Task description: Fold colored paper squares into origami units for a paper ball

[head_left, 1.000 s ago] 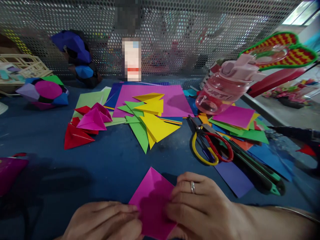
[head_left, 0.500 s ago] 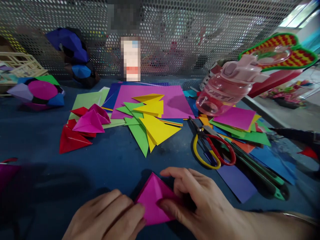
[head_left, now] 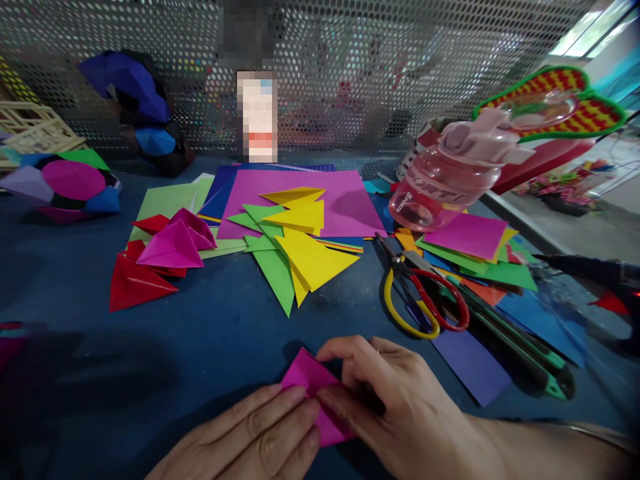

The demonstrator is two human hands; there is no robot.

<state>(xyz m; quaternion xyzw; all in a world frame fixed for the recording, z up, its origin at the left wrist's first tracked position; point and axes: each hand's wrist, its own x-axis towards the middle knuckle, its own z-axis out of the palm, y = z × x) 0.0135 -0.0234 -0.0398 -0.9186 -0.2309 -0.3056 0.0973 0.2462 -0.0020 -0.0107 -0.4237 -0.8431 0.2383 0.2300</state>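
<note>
A folded magenta origami paper (head_left: pixel 302 371) rests on the dark blue table at the near middle, its point facing away from me. My left hand (head_left: pixel 255 433) lies across its left part, fingers stretched out flat and close together. From the right, my right hand (head_left: pixel 390 400) grips the paper's right side, thumb on top and index finger curled at the far edge. Those two hands hide much of the paper. Beyond them lie folded yellow papers (head_left: pixel 315 260), green ones (head_left: pixel 275 267), a folded magenta piece (head_left: pixel 173 243) and red folded pieces (head_left: pixel 140 283).
Scissors (head_left: pixel 425 300) with red and yellow handles lie right of centre beside a black-green cutter (head_left: pixel 520 347). A pink bottle (head_left: pixel 445 180) stands behind a stack of coloured paper (head_left: pixel 467 237). Finished paper shapes (head_left: pixel 75 183) sit at left. A perforated metal panel (head_left: pixel 325 40) closes the back.
My left hand has slid right and its fingers have straightened over the magenta paper. My right hand stays on the paper's right side. The whole view has shifted slightly.
</note>
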